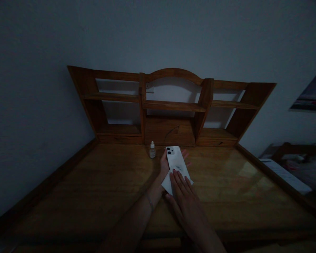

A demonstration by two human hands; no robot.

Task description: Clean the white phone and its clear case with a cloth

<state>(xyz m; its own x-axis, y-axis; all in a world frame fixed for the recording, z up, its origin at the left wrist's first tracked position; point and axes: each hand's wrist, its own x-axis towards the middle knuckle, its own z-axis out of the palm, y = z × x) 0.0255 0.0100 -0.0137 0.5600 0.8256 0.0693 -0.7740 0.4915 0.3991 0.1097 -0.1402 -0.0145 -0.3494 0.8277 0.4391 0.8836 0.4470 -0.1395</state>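
Note:
A white smartphone (177, 156) lies back side up, its camera lenses toward the far left corner. My left hand (164, 163) supports it from beneath: the thumb side shows along the left edge, and fingertips stick out past the right edge. A small square white cloth or wipe (166, 183) covers the phone's lower part. My right hand (183, 189) presses this cloth onto the phone's back with its fingers laid nearly flat. Just above the fingertips is a dark mark, perhaps the phone's logo. A small clear dropper bottle (152, 151) with a white cap stands upright left of the phone.
The wooden desk (94, 186) has raised side edges. Along its back stands a wooden shelf unit (171, 105) with open compartments and low drawers. A wall outlet (147, 86) shows behind it. Papers (284, 174) lie beyond the right edge, near a wooden chair back (297, 150).

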